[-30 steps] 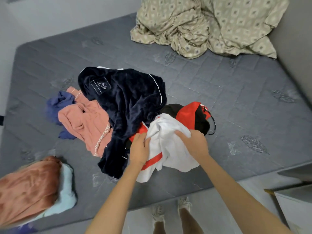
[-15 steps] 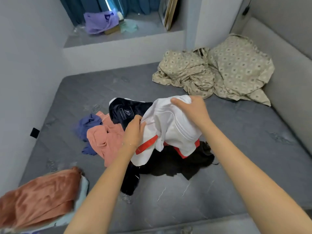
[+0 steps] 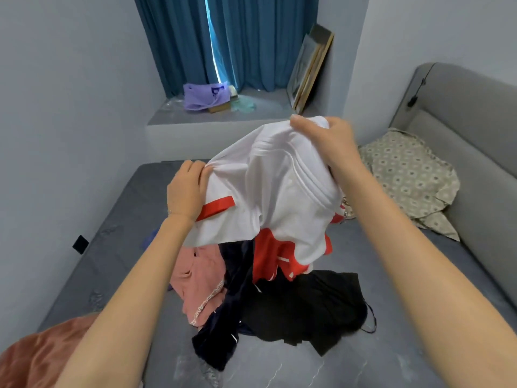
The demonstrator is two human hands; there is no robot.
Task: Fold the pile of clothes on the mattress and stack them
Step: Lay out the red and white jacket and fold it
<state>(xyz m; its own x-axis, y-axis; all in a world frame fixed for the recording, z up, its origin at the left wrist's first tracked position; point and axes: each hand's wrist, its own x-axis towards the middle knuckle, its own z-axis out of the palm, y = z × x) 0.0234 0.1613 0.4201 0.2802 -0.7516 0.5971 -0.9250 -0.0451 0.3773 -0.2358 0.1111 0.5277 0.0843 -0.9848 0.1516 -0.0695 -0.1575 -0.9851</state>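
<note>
I hold a white garment with red trim [image 3: 265, 191] up in the air over the grey mattress [image 3: 419, 289]. My left hand [image 3: 186, 189] grips its left edge beside a red band, and my right hand [image 3: 327, 141] grips its top right part. Under it lies the pile: a pink garment [image 3: 201, 278], a dark navy garment [image 3: 232, 301] and a black garment [image 3: 310, 306]. A rust-coloured folded garment [image 3: 42, 357] sits at the mattress's near left corner.
A crumpled patterned beige sheet [image 3: 408, 177] lies at the far right against the grey headboard [image 3: 461, 121]. Walls close in on the left. A ledge [image 3: 251, 116] behind holds a purple bag, with frames leaning by blue curtains.
Both hands have lifted the white and red garment off the pile and raised it high. The view has tilted upward, so the ledge and curtains show.
</note>
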